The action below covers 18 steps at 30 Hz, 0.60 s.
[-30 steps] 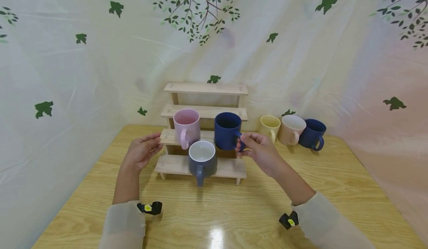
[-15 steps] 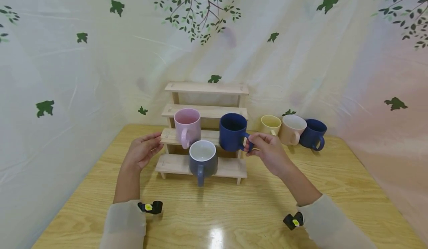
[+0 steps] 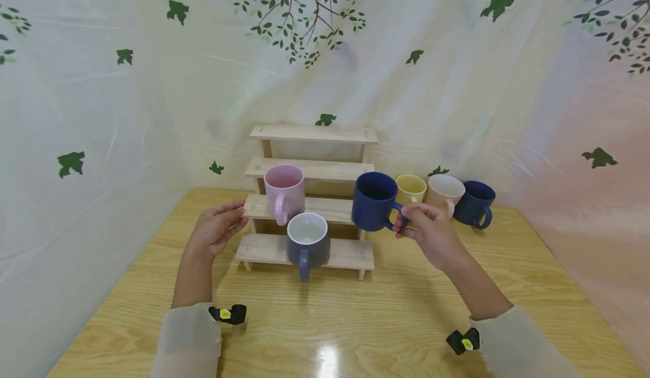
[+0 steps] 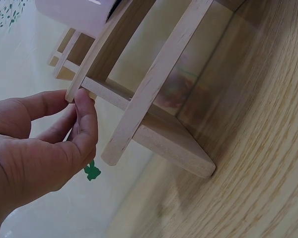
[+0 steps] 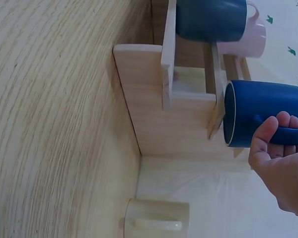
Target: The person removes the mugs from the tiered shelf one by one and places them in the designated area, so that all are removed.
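My left hand (image 3: 217,232) pinches the left end of a step of the pale wooden tiered stand (image 3: 313,133); in the left wrist view, thumb and fingers (image 4: 87,116) grip that board's corner. By its handle my right hand (image 3: 434,237) holds a dark blue mug (image 3: 373,203), upright and raised at the stand's right end. The right wrist view has the blue mug (image 5: 258,106) beside the step's end, with fingers curled round the handle. A pink mug (image 3: 282,189) stands on the second step from the bottom. Below it, a grey mug (image 3: 311,251) with a white inside sits on the lowest step.
On the wood-grain table (image 3: 284,321), right of the stand, a yellow mug (image 3: 410,185), a peach mug (image 3: 440,200) and another dark blue mug (image 3: 472,204) stand in a row. The held mug and right hand partly cover the row. A leaf-printed curtain (image 3: 203,101) hangs behind.
My right hand has moved right with the dark blue mug, from in front of the second step to its right end. The left hand keeps its hold on the stand.
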Motion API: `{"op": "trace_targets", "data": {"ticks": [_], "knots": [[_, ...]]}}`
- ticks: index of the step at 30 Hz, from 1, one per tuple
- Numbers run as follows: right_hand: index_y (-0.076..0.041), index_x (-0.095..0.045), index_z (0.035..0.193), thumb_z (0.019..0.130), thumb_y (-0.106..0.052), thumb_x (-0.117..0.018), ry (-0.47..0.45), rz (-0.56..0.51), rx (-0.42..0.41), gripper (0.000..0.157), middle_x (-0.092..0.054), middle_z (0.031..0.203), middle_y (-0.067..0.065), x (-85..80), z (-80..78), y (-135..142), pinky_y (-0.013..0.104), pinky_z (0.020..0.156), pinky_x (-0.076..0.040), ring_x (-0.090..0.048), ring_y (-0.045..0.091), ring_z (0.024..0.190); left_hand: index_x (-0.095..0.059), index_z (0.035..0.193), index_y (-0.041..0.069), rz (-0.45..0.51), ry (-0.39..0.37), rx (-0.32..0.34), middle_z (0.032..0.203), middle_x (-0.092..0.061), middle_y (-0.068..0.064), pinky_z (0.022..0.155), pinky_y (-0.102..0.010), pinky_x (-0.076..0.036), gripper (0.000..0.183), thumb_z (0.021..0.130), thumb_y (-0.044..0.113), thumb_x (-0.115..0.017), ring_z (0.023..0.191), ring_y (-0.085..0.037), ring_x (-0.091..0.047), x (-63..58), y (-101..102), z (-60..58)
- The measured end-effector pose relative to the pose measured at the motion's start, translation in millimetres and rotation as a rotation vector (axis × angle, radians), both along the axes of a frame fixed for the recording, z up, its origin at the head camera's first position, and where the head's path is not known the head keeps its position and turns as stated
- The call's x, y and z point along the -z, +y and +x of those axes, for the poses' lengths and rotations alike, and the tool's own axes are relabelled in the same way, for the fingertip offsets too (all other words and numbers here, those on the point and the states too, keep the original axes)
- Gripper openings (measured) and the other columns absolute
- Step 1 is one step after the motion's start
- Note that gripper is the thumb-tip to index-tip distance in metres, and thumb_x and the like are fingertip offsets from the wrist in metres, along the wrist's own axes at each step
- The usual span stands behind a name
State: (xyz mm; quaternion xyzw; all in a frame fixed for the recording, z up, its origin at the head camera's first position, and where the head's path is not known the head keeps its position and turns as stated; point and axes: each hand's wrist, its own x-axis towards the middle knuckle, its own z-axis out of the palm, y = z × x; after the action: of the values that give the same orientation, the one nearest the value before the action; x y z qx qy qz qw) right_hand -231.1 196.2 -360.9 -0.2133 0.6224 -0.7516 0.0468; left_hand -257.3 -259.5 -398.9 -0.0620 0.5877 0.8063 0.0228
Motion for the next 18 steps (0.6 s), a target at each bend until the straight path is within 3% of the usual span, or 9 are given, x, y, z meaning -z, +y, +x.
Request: {"op": "trace_targets", "data": {"ticks": [9,18], "knots": [[-0.005,-0.071,0.094,0.108,-0.007,-0.051,-0.005,-0.080,0.062,0.024,-0.066,0.090,0.007,-6.4,7.2,24,0.031,0.078,-0.062,-0.067,0.018,0.082,-0.060,0.134,-0.008,-0.011,0.003,0.006,0.108,-0.068,-0.004,0.089,-0.024,-0.059,0.034,0.101,0.000,-0.062,0.093,-0.012,-0.067,0.6,-1,-1.0],[0.001,-0.071,0.096,0.107,-0.006,-0.053,0.036,-0.102,0.131,0.022,-0.067,0.088,0.009,-5.0,8.4,53,0.031,0.076,-0.062,-0.067,0.021,0.080,-0.067,0.126,-0.004,0.000,0.009,0.001,0.105,-0.069,-0.004,0.088,-0.025,-0.060,0.027,0.100,0.000,-0.064,0.092,-0.013,-0.068,0.3,0,0.0]]}}
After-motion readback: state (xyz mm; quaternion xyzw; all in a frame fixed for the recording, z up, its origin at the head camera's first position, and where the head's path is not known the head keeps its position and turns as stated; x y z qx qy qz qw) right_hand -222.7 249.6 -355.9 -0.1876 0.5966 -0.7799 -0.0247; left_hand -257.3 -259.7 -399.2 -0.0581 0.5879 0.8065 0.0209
